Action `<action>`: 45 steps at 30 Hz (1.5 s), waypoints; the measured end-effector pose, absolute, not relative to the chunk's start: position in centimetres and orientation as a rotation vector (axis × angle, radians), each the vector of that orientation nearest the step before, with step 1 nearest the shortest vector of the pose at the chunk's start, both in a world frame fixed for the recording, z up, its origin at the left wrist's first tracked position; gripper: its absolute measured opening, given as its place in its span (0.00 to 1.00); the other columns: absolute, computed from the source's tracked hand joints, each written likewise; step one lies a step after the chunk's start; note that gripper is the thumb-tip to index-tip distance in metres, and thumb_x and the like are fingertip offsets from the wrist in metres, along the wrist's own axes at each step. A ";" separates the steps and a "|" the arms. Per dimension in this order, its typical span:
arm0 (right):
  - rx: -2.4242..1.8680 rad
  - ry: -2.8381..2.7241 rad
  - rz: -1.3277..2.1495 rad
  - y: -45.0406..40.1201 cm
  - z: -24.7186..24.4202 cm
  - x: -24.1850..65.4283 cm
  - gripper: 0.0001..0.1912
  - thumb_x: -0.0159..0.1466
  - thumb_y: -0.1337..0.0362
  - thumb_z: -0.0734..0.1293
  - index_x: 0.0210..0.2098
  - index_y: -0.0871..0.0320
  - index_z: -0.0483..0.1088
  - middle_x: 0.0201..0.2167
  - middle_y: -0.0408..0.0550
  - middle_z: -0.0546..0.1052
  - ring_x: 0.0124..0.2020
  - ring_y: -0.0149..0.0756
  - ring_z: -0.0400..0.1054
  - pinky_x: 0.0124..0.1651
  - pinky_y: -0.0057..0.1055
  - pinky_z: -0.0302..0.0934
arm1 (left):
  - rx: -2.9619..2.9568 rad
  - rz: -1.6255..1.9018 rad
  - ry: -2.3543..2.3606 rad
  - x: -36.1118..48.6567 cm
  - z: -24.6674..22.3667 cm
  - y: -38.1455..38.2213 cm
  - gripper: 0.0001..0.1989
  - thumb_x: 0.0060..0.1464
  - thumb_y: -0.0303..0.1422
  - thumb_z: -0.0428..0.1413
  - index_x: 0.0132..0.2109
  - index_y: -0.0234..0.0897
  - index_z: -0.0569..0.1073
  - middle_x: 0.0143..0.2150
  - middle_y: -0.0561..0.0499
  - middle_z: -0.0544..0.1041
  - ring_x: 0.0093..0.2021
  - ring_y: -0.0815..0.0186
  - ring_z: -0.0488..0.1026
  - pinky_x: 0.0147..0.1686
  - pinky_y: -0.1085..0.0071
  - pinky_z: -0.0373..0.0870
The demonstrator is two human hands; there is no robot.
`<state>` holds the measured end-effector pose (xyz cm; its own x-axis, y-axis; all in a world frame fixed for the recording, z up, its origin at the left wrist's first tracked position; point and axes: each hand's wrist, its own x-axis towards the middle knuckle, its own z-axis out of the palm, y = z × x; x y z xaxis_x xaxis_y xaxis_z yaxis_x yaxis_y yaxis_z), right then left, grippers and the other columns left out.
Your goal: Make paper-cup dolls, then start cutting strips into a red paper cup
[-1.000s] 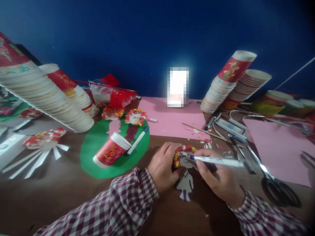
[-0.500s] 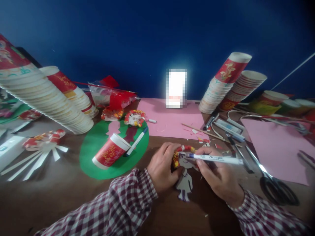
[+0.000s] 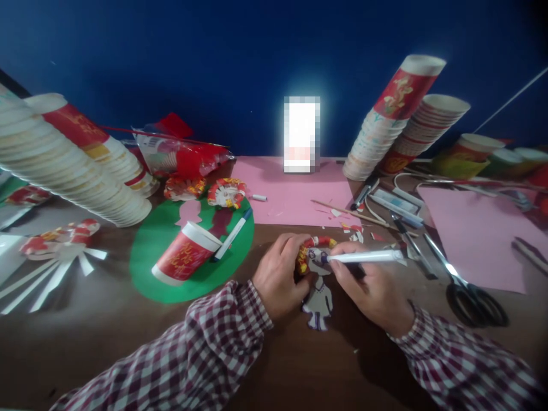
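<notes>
Paper doll [image 3: 317, 302], flat on the brown tabletop [image 3: 274, 371], head end between 2 hands! Left hand [image 3: 280, 279] half-curled at its side, thumb and fingers against it; whether that grip pinches, I can't tell. Right hand [image 3: 374, 288] has its grip closed around 1 white marker [image 3: 370, 256], tip at the doll's face. Off left, 1 red cup [image 3: 186, 255] lies on green paper [image 3: 141, 257].

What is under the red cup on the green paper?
Green paper shows around the red cup; a pink cutout and a dark-red cutout lie near the cup's rim. Whatever the cup covers cannot be seen.
</notes>
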<state>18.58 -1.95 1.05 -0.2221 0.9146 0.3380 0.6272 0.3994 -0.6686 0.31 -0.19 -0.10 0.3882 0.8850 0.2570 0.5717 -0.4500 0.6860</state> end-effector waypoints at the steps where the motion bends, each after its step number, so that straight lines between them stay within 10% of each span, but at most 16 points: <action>1: -1.316 -1.958 0.507 -1.9 1.0 18.6 0.04 0.62 0.65 0.61 0.37 0.56 0.66 0.34 0.44 0.73 0.37 0.34 0.67 0.42 0.31 0.60 | 2.162 0.837 1.246 0.3 -0.1 -0.2 0.28 0.44 0.27 0.56 0.54 0.37 0.60 0.50 0.46 0.67 0.51 0.61 0.64 0.52 0.63 0.63; 13: -1.363 -1.718 0.453 -1.7 1.6 18.6 0.02 0.61 0.65 0.62 0.33 0.56 0.65 0.27 0.43 0.69 0.25 0.30 0.62 0.29 0.29 0.59 | 2.169 0.836 1.246 0.3 0.0 -0.1 0.28 0.44 0.29 0.57 0.54 0.38 0.61 0.50 0.45 0.67 0.51 0.59 0.64 0.50 0.60 0.64; 45: -1.383 -1.809 0.509 -1.6 1.4 18.6 0.03 0.62 0.64 0.62 0.34 0.57 0.66 0.30 0.45 0.72 0.32 0.33 0.66 0.39 0.31 0.60 | 2.178 0.809 1.263 0.3 0.2 -0.2 0.29 0.43 0.26 0.55 0.55 0.38 0.60 0.50 0.45 0.68 0.51 0.58 0.64 0.52 0.59 0.62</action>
